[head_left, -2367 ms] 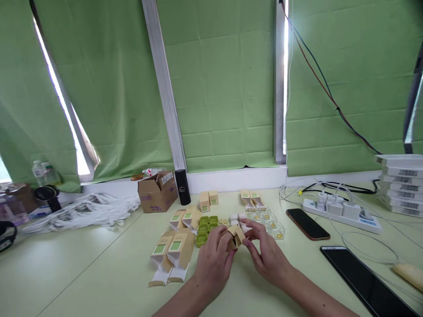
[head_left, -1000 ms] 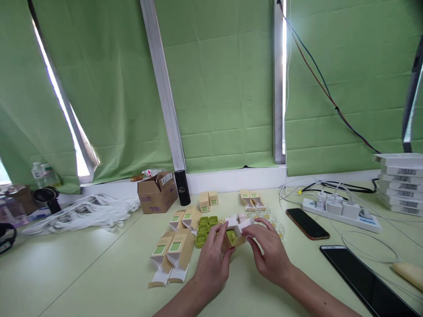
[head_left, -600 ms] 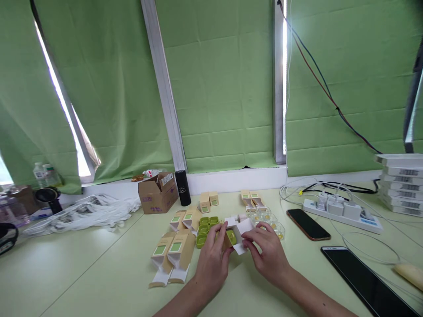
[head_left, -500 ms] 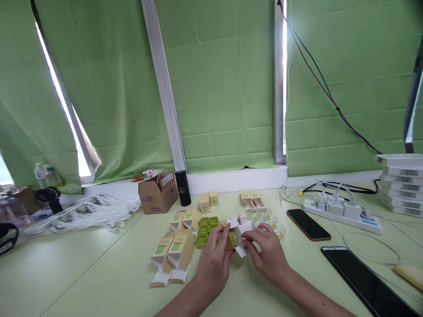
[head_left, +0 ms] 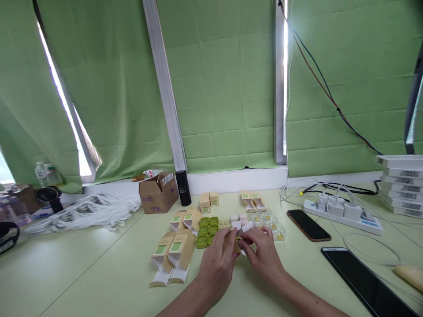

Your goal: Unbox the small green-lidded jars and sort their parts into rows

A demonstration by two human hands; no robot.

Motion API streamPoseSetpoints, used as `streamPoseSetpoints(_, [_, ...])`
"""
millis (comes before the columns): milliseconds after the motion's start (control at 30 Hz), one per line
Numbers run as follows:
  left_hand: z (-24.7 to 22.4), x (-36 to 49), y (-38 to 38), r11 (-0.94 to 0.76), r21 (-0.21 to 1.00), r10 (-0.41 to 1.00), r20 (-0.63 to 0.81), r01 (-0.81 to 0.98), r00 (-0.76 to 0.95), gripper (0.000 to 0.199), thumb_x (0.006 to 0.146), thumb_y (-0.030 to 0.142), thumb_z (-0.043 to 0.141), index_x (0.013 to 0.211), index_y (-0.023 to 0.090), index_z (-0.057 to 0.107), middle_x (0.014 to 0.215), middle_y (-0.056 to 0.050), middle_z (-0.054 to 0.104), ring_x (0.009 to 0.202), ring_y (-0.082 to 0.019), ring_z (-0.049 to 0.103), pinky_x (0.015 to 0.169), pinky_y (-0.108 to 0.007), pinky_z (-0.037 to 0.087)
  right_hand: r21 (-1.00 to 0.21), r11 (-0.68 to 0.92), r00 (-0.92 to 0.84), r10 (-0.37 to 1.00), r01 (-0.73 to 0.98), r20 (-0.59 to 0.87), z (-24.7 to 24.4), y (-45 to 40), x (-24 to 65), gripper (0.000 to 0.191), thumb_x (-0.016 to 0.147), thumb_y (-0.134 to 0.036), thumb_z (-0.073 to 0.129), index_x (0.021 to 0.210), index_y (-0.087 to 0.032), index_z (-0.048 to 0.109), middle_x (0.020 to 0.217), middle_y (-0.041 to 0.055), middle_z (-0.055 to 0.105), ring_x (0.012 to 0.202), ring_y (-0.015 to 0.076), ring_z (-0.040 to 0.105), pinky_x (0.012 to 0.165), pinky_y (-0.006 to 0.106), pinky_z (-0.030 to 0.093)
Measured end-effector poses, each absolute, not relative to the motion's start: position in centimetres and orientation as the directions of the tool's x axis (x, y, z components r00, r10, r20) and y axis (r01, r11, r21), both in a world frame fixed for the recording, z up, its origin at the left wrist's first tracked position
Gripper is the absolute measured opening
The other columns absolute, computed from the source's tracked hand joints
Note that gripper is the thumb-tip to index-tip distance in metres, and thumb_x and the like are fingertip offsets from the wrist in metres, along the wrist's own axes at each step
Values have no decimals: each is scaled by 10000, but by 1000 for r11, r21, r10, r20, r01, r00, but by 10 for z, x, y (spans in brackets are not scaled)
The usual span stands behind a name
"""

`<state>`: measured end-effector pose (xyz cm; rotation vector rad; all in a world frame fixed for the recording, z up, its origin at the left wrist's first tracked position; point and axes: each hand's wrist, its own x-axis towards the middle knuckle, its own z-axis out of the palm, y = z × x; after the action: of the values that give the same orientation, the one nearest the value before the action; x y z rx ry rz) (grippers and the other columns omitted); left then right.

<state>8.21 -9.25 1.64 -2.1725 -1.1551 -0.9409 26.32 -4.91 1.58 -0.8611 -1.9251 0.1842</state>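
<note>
My left hand (head_left: 218, 257) is wrapped round a small tan box (head_left: 236, 247) with white inner flaps. Close on its right, my right hand (head_left: 262, 251) pinches at the box's mouth, where a bit of green shows; its fingertips partly hide the flaps. Green square trays (head_left: 202, 229) stand in rows just behind my left hand, beside small yellowish pieces (head_left: 224, 223). White and pinkish pieces (head_left: 243, 219) lie behind the box. Clear round containers (head_left: 279, 232) with yellow bits are behind my right hand. Open tan boxes (head_left: 181, 247) with green labels lie to the left.
Two small boxes (head_left: 205, 202) and more open ones (head_left: 246, 200) stand farther back. A brown carton (head_left: 158, 193) and black cylinder (head_left: 183, 188) are near the wall, white straps (head_left: 86, 215) left. Two phones (head_left: 309, 224) and a power strip (head_left: 343, 213) lie right.
The box has turned and its green inside shows less. My left hand has shifted slightly right, and my right hand has closed in on the box's mouth. The pieces behind are more visible.
</note>
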Motion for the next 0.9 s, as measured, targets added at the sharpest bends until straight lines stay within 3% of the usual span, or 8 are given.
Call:
streamPoseSetpoints(200, [16, 80, -91, -482, -75, 531, 767, 873, 360, 644, 1014, 159, 499, 1608, 186, 252, 1308, -204, 593, 1228, -313, 626, 893, -417, 618, -498, 749, -191, 618, 436, 762, 19, -50, 264, 213, 1041, -305, 484, 861, -236, 576, 903, 22, 700, 842, 216, 658, 885, 403, 416])
streamPoseSetpoints(300, [18, 79, -91, -474, -58, 531, 777, 879, 338, 646, 1011, 158, 499, 1610, 193, 259, 1306, -202, 595, 1225, -311, 627, 891, -407, 618, -577, 728, -115, 652, 370, 750, 18, -49, 265, 221, 1049, -371, 469, 907, -247, 585, 974, 50, 711, 954, 249, 656, 878, 399, 464])
streamPoseSetpoints(433, [21, 77, -92, -474, -39, 528, 787, 880, 319, 656, 1009, 163, 496, 1618, 206, 257, 1310, -202, 598, 1226, -311, 623, 883, -404, 619, -726, 644, -41, 754, 241, 656, 16, -46, 266, 274, 1041, -471, 471, 948, -248, 601, 965, 61, 709, 913, 251, 658, 801, 372, 516])
streamPoseSetpoints(700, [21, 76, -91, -458, -36, 524, 796, 888, 302, 637, 1003, 149, 494, 1601, 206, 283, 1308, -197, 586, 1208, -316, 628, 850, -411, 630, -863, 503, -45, 862, -38, 505, 14, -39, 268, 367, 994, -592, 527, 910, -237, 570, 846, 58, 698, 818, 236, 669, 701, 331, 551])
streamPoseSetpoints(900, [25, 75, -90, -441, -71, 515, 796, 895, 317, 614, 1005, 137, 479, 1588, 212, 301, 1266, -188, 596, 1188, -310, 632, 838, -409, 630, -873, 452, -135, 868, -186, 478, 35, -56, 274, 374, 973, -602, 561, 885, -239, 544, 1021, 87, 737, 903, 239, 678, 785, 348, 550])
